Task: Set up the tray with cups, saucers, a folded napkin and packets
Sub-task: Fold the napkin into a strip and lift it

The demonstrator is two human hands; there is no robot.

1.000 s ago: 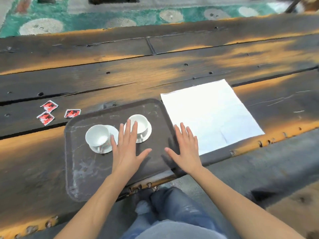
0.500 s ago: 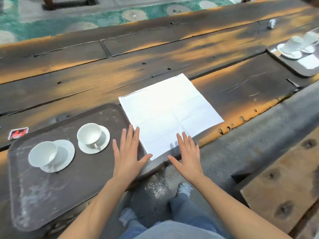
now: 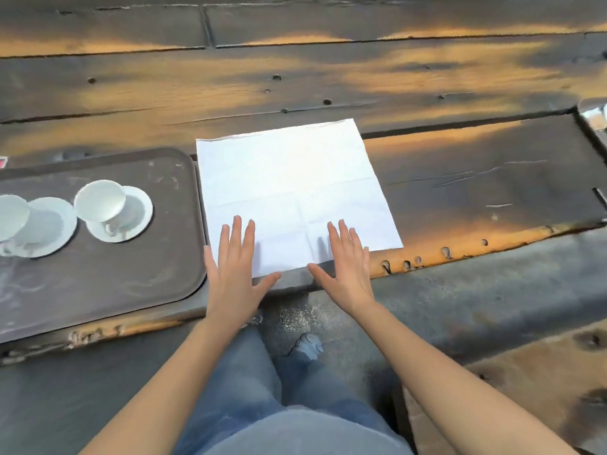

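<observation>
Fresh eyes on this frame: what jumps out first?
The big white napkin catches the eye first, unfolded and flat on the dark wooden table mid-frame, just right of the tray. The left hand and right hand are spread, fingers straight, over its near edge. On the tray at left stand two white cups on saucers.
</observation>
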